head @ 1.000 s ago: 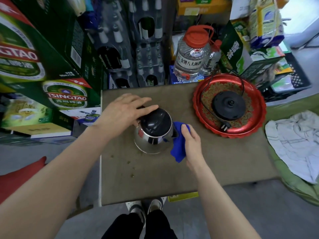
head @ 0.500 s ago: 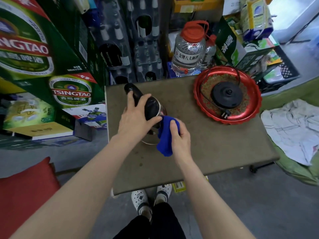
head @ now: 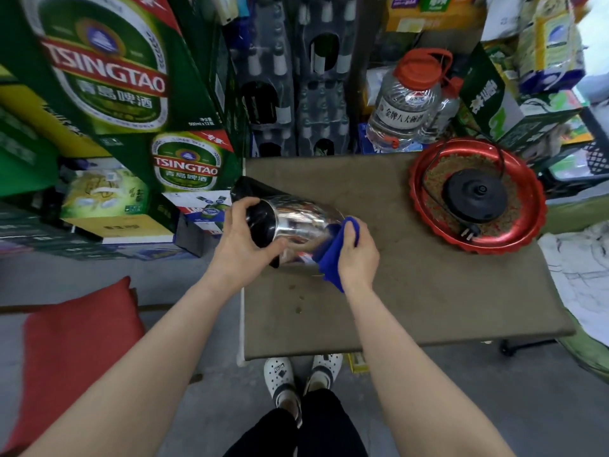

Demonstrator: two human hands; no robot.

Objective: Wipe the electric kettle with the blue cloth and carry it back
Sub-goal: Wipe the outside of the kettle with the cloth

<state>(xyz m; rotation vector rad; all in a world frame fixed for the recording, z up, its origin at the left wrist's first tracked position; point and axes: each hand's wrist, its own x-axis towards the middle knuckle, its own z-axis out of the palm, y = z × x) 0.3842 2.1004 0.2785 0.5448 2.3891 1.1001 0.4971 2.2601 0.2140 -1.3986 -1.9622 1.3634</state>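
A: Where is the electric kettle?

B: It is tipped well over on its side above the left part of the table, its black lid end toward the left edge and its steel body toward the middle. I cannot tell whether any part of it touches the tabletop.

A: How does the left hand hold it?

B: It grips the black top end. The thumb lies over the upper side of the lid and the fingers curl under it, so they are closed around that end. The black handle juts out beyond the hand, up and to the left.

A: And the right hand?

B: It holds the blue cloth bunched against the steel wall at the lower, base end. Its fingers are folded over the cloth, pressing it to the metal; a fold hangs down below the palm.

A: What else is on the table?

B: A red tray at the far right corner, well apart from the kettle, carrying the black kettle base with its cord and plug. Beer cartons stand to the left, off the table.
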